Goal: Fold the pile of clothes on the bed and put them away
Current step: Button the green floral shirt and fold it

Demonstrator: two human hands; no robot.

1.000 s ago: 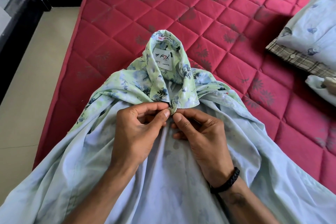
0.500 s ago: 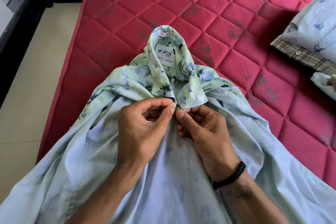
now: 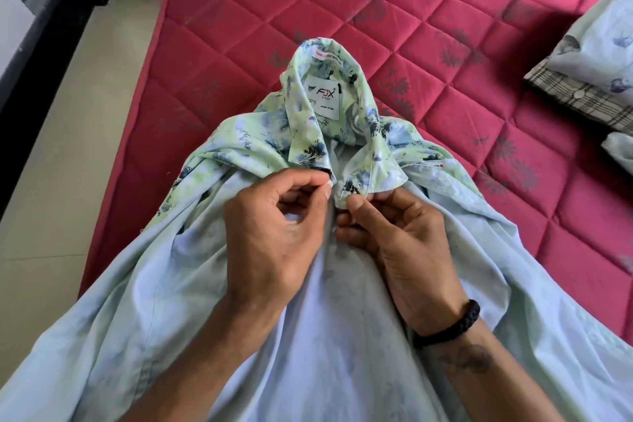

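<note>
A light green floral shirt (image 3: 212, 291) lies spread over the near edge of the red quilted mattress (image 3: 394, 0), its collar with a white label standing up toward the far side. My left hand (image 3: 270, 233) pinches the shirt's left front edge just below the collar between thumb and forefinger. My right hand (image 3: 404, 243), with a black braided band at the wrist, pinches the right front edge under the collar tip. The two hands are almost touching at the shirt's top opening. The lower part of the shirt runs out of view.
Folded clothes lie at the mattress's right side: a pale printed shirt (image 3: 596, 41) on a checked shirt (image 3: 579, 103), with another pale garment (image 3: 620, 151) below. A tiled floor (image 3: 68, 134) runs along the bed's left, with a dark frame (image 3: 30, 27) at the far left.
The hands have parted slightly at the collar opening, each still pinching its side of the shirt front. The view has shifted a little closer.
</note>
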